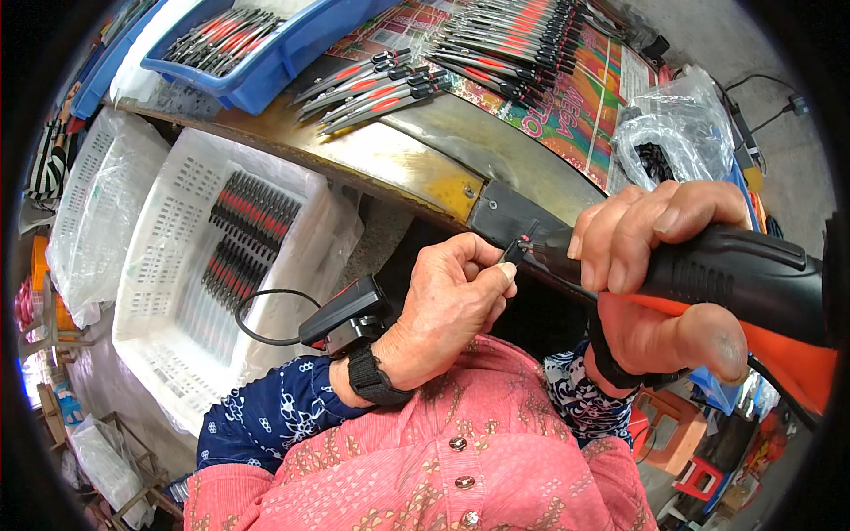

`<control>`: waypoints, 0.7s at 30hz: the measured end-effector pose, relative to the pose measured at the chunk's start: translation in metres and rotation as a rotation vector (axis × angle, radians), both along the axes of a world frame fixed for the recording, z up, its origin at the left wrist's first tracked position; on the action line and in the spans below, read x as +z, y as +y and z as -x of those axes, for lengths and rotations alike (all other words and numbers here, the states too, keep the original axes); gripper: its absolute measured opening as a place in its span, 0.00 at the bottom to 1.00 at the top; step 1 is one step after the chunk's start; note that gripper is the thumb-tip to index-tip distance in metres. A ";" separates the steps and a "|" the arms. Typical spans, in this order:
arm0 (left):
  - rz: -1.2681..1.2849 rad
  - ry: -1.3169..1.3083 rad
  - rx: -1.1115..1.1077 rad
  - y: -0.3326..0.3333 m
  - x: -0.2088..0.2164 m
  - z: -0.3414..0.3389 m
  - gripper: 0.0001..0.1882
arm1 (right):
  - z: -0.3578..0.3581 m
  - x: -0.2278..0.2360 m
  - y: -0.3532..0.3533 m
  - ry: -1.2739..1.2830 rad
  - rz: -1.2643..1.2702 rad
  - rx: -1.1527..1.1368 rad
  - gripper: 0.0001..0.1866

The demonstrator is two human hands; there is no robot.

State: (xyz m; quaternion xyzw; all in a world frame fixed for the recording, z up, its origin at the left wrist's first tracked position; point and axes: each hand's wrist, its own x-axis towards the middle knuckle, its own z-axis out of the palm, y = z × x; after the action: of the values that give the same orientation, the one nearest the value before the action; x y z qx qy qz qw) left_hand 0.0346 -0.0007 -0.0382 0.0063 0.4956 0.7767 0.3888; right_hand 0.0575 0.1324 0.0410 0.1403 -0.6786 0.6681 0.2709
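My left hand [465, 292] is closed in a pinch on a small black part [515, 251], mostly covered by the thumb and fingers. A bit of red shows at that part's upper end. Wrapped around a black and orange electric screwdriver [735, 274] is my right hand [660, 243], its thumb sticking out toward me. The screwdriver's narrow nose points left and meets the small part at my left fingertips. Both hands are just off the near edge of the workbench [407, 168]. A strapped black device [350, 319] sits on my left wrist.
Grey, black and red pen-like pieces [376, 88] lie on the bench, with a larger stack [509, 40] behind. A blue bin [257, 88] holds more. At left stands a white plastic crate [142, 301] with rows of them. A clear plastic bag [682, 133] sits at right.
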 end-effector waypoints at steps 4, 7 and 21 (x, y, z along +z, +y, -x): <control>0.001 0.005 -0.004 0.000 0.000 0.000 0.06 | 0.001 0.001 -0.001 -0.010 -0.005 -0.006 0.39; 0.012 0.010 -0.009 -0.001 0.000 0.000 0.06 | 0.003 0.001 -0.003 -0.024 -0.012 -0.011 0.39; 0.032 0.100 0.118 0.006 0.000 -0.003 0.03 | 0.011 0.008 -0.013 -0.144 -0.071 -0.069 0.39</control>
State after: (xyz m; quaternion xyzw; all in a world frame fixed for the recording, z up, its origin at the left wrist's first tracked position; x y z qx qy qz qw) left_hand 0.0377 0.0051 -0.0382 0.0099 0.5261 0.7890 0.3170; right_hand 0.0462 0.1197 0.0493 0.0781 -0.7240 0.6424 0.2391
